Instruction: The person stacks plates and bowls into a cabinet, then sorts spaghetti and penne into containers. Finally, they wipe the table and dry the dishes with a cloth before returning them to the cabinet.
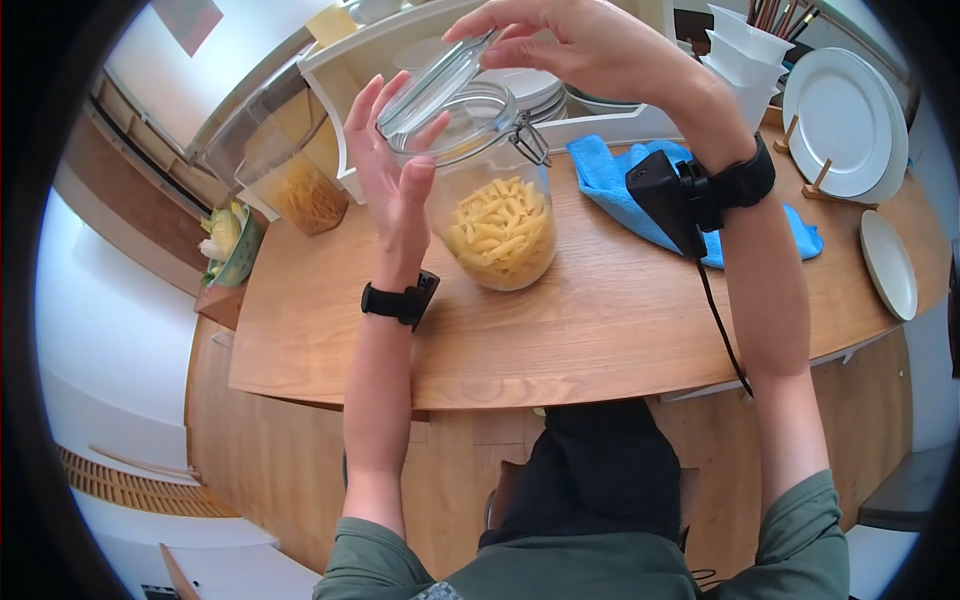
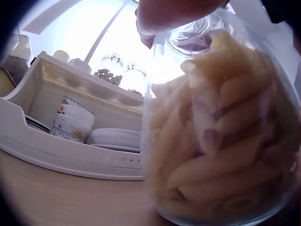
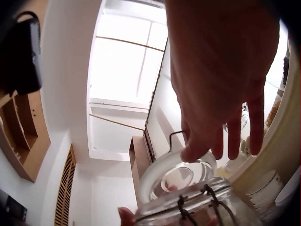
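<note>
A clip-top glass jar of penne (image 1: 500,235) stands on the wooden table, its wire clasp (image 1: 530,138) hanging loose at the right of the mouth. My right hand (image 1: 575,45) pinches the edge of the glass lid (image 1: 435,88), which is tilted up over the jar mouth. In the right wrist view the raised lid (image 3: 176,181) shows under the thumb, its other fingers extended. On the jar's left side is my left hand (image 1: 392,185), fingers spread and pointing up by the neck. Penne (image 2: 221,141) fills much of the left wrist view.
Behind the jar is a white shelf (image 1: 330,60) with plates and bowls. A blue cloth (image 1: 610,180) lies to the right, with white plates (image 1: 835,120) in a wooden rack beyond. A small plate (image 1: 888,265) rests near the right edge. A clear container of pasta (image 1: 305,195) stands left.
</note>
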